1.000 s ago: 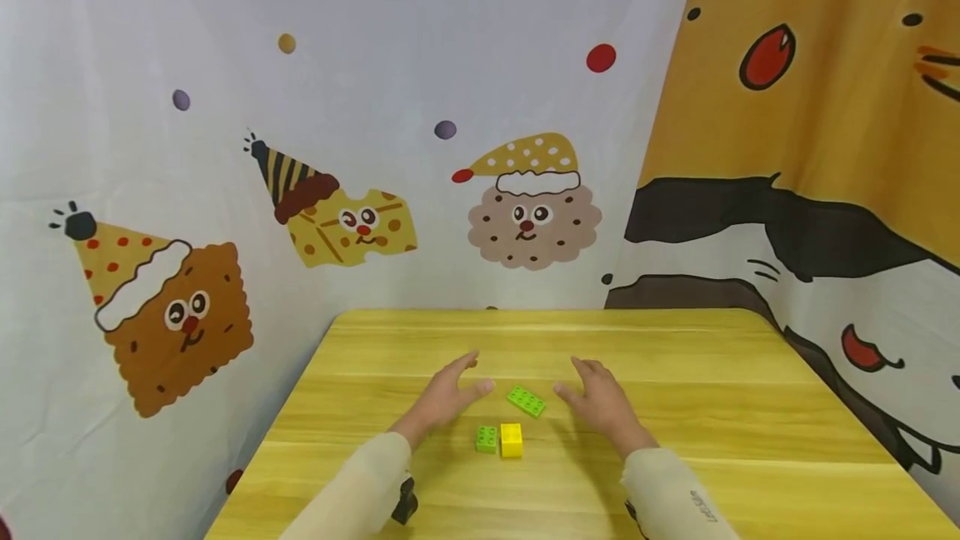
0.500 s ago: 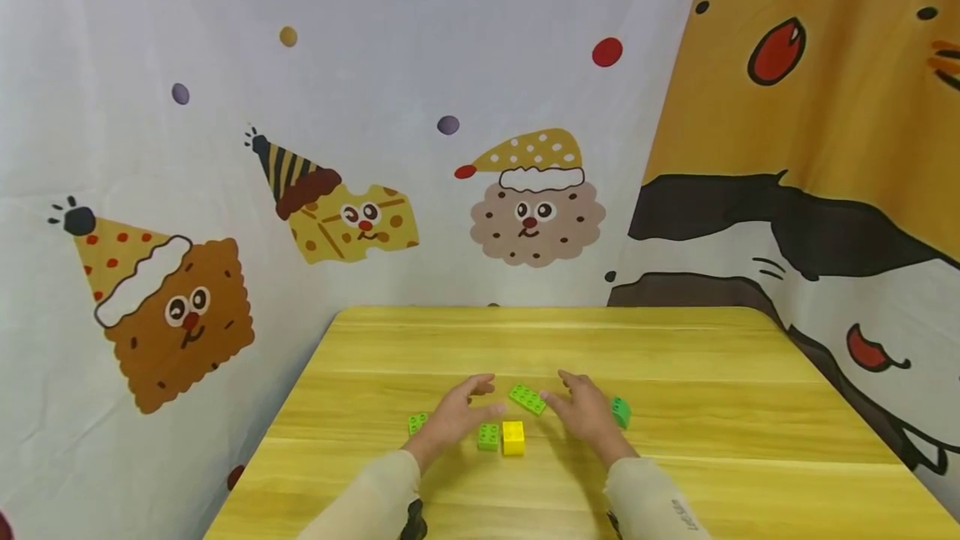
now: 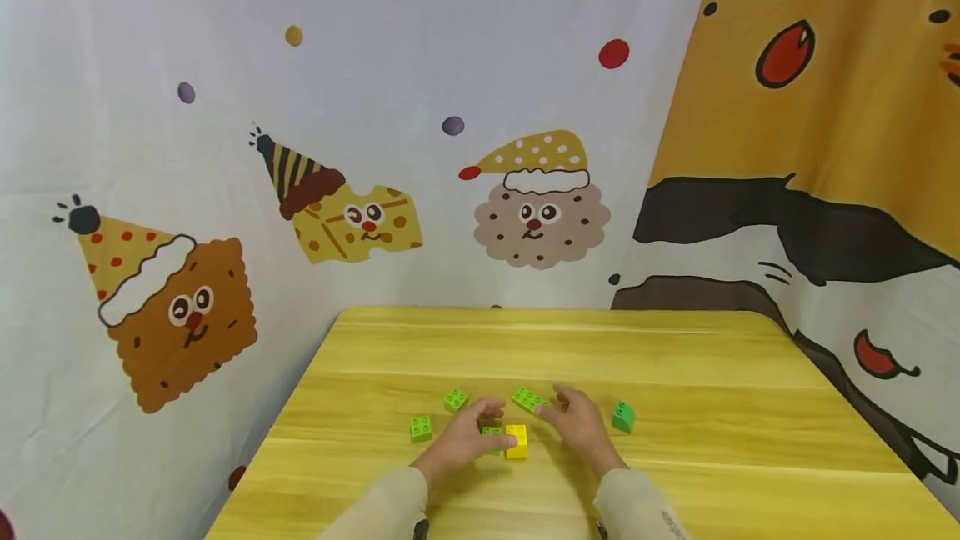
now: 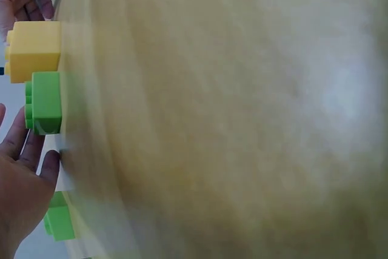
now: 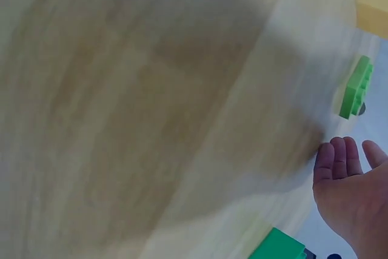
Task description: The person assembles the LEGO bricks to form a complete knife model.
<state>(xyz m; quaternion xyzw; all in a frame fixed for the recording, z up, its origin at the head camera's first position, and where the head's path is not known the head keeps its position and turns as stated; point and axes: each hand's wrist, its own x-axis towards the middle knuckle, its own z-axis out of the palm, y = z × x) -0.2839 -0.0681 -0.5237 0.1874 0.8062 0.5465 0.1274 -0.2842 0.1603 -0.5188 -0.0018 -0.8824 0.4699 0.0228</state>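
My left hand (image 3: 460, 442) hovers over a small light-green brick (image 3: 491, 431), partly hiding it; its thumb overlaps the yellow brick (image 3: 517, 451) just to the right. In the left wrist view, the loosely bent fingers lie behind the green brick (image 4: 47, 102) without closing round it. A longer, flat light-green brick (image 3: 528, 398) lies farther back, with my right hand (image 3: 583, 427) at its right end and the thumb near it. The right wrist view shows that hand (image 5: 351, 195) apart from the flat brick (image 5: 356, 88), fingers extended and nothing held.
Two more light-green bricks, one nearer (image 3: 421, 428) and one farther back (image 3: 455, 399), lie left of the left hand. A dark-green brick with a sloped side (image 3: 623, 416) lies right of the right hand. The wooden table (image 3: 675, 357) meets a printed cloth backdrop.
My left hand has moved right and nearer over the small green and yellow bricks. The right hand has moved inward and nearer. Bricks formerly hidden by the hands now show at both sides.
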